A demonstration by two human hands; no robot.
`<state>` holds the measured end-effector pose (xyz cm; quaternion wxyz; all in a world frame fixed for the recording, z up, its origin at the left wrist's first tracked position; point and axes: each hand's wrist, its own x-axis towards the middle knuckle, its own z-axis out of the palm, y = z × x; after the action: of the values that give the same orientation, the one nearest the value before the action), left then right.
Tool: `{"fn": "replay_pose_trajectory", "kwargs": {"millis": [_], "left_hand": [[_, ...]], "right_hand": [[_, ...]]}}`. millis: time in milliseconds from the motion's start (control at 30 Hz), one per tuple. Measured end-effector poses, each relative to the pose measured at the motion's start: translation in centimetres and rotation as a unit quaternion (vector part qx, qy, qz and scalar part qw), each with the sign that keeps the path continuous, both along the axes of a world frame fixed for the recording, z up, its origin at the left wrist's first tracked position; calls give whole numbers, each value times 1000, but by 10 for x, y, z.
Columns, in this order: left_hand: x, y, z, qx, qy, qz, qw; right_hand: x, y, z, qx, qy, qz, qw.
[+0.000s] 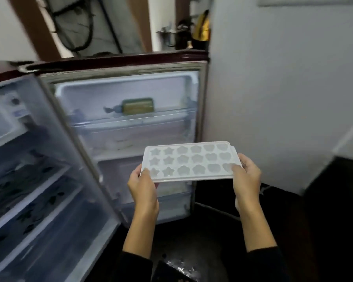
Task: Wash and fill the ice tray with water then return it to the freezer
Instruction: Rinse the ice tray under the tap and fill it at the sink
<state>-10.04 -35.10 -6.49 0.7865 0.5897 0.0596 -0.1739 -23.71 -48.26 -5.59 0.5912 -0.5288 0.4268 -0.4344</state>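
Note:
A white ice tray with star, flower and heart shaped cells is held level in front of the open fridge. My left hand grips its left end, thumb on top. My right hand grips its right end, thumb resting on the corner cell. The tray hangs level with the fridge's lower shelves, below the top compartment. Whether the cells hold water I cannot tell.
The fridge door stands swung open on the left, with several racks. A green packet lies on the top shelf. A white wall runs along the right, and a dark cabinet stands at lower right. The floor is dark.

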Motion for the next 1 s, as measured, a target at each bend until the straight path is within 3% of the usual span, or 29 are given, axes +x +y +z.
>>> {"fn": "replay_pose_trajectory", "kwargs": {"millis": [167,333,533,867,1000], "left_hand": [[-55,-84,10,-12,-10,-141,990],[-114,-167,6,-12,11,-288,958],[-191,-254,15,6,-4,-479,878],[-304,-322,14,22,9,-651,758],[-350,-335,10,33,18,-699,714]], "right_hand": [[-83,-37,12,-1,-23,-140,990],[-165,-69,11,11,-10,-275,961],[-246,-91,21,28,-7,-428,904],[-334,-94,25,60,-5,-604,795],[-375,-94,16,74,3,-635,769]]}}
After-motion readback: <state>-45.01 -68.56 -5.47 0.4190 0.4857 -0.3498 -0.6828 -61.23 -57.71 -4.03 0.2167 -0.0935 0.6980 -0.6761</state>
